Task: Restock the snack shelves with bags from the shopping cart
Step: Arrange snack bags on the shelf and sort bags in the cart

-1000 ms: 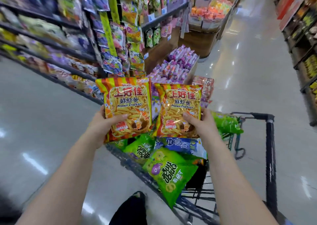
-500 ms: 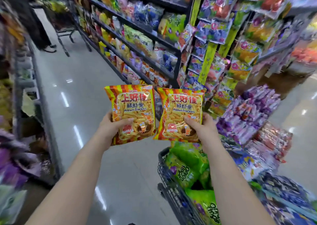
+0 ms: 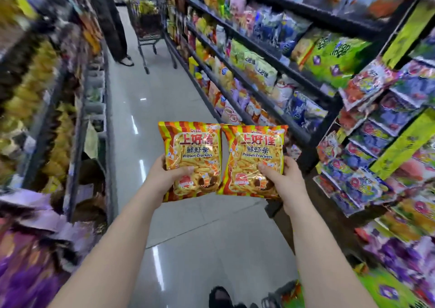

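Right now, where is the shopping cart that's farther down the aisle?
In the head view the far cart stands up the aisle, upper left of centre, between a standing person on its left and the snack shelves on its right.

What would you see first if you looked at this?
Two bright orange prawn cracker bags in the middle: the left bag in the left hand, the right bag in the right hand. Snack-packed shelves line the right side, and a shopping cart stands far up the aisle.
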### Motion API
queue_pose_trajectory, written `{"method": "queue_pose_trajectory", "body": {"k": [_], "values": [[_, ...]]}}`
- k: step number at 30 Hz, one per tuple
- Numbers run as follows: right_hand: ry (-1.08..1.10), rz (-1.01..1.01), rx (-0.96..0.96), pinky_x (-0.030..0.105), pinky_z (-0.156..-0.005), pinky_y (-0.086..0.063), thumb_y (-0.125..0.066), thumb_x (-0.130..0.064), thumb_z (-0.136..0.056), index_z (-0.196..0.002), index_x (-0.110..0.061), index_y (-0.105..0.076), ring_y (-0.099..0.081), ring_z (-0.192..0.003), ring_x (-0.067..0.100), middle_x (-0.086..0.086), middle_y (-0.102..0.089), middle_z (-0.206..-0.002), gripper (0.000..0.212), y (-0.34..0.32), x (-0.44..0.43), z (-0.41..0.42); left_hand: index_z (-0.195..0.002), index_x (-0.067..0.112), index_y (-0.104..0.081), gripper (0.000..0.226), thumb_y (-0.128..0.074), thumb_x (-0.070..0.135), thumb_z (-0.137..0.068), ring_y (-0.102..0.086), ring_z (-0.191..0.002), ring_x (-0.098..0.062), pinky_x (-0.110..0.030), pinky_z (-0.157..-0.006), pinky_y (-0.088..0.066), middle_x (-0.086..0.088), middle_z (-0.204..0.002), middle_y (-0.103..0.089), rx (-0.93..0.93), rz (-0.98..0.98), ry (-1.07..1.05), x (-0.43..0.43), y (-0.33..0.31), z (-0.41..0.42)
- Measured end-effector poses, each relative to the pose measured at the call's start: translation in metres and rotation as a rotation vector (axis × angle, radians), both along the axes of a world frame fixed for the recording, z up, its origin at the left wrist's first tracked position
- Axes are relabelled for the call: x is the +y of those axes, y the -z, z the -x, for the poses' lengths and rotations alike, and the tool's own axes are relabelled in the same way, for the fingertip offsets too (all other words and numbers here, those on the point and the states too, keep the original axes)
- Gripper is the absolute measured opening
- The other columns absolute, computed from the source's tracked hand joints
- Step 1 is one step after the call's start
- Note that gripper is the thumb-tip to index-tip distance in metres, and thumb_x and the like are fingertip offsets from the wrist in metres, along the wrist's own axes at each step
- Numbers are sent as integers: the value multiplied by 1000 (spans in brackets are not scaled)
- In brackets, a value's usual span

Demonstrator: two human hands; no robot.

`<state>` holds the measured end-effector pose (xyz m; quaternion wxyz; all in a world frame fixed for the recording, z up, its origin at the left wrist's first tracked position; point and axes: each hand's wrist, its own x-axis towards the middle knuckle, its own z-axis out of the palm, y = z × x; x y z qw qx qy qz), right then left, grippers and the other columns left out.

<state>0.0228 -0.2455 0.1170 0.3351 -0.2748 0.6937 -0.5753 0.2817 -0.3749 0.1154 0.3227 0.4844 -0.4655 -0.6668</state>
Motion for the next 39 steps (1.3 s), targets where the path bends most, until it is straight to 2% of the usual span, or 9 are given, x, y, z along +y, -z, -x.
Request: {"method": "queue_pose_trajectory", "body": {"k": [3, 8, 12, 20, 23, 26, 30, 34, 39], "values": [[-41, 7, -14, 38, -79, -59, -86, -35, -68, -128, -19, -52, -71, -94, 14, -3, -71, -111, 70, -6, -59, 27, -123, 16, -57, 63, -87, 9, -68, -74, -86, -25, -38, -71, -60, -5, -104, -75, 13, 29, -36, -56, -7, 22], [-65, 124, -97, 36, -73, -60, -82, -22, -74, -124, -14, -55, -72, -90, 18, 4, -72, -109, 57, -40, -163, 83, -124, 17, -55, 74, -91, 10, -59, -74, -86, -24, -39, -71, -60, -5, -106, -74, 27, 100, -49, -162, -37, 76], [-69, 185, -70, 46, -84, -57, -91, -45, -50, -119, -20, -56, -71, -95, 22, 3, -72, -109, 81, -81, -248, 125, -120, 20, -56, 75, -93, 14, -54, -74, -88, -25, -46, -77, -60, -5, -106, -74, 55, 182, -31, -253, -77, 129], [50, 302, 84, 46, -85, -57, -86, -28, -70, -118, -19, -54, -69, -99, 19, 2, -68, -115, 59, -155, -410, 197, -118, 24, -56, 72, -93, 19, -56, -73, -91, -24, -49, -82, -59, -2, -107, -73, 123, 375, 39, -435, -153, 224], [125, 349, 122, 47, -85, -57, -89, -36, -64, -124, -17, -49, -69, -100, 20, 2, -65, -119, 74, -188, -469, 220, -112, 27, -56, 61, -91, 16, -64, -72, -93, -23, -47, -85, -58, -1, -107, -72, 176, 464, 73, -508, -186, 262], [221, 376, 173, 48, -88, -56, -91, -57, -43, -125, -21, -51, -68, -102, 22, 0, -65, -120, 98, -218, -520, 240, -123, 22, -54, 69, -91, 23, -65, -71, -97, -23, -47, -88, -57, -1, -112, -70, 202, 522, 137, -579, -216, 297], [303, 430, 177, 47, -85, -57, -88, -37, -65, -120, -21, -49, -69, -99, 22, 2, -66, -117, 69, -256, -566, 266, -127, 25, -50, 94, -95, 49, -48, -65, -107, -23, -47, -95, -52, 3, -121, -66, 200, 573, 246, -659, -256, 348], [464, 515, 176, 46, -83, -58, -89, -37, -57, -127, -14, -48, -71, -94, 23, 6, -68, -115, 84, -296, -594, 303, -114, 31, -54, 66, -92, 30, -59, -69, -98, -22, -47, -92, -53, 3, -108, -71, 276, 624, 391, -711, -304, 409], [592, 589, 315, 45, -81, -59, -89, -33, -62, -116, -16, -57, -72, -90, 22, 4, -72, -106, 65, -361, -601, 356, -110, 25, -62, 60, -90, 17, -58, -72, -93, -29, -53, -89, -55, -5, -104, -75, 460, 665, 535, -746, -374, 497]]}}
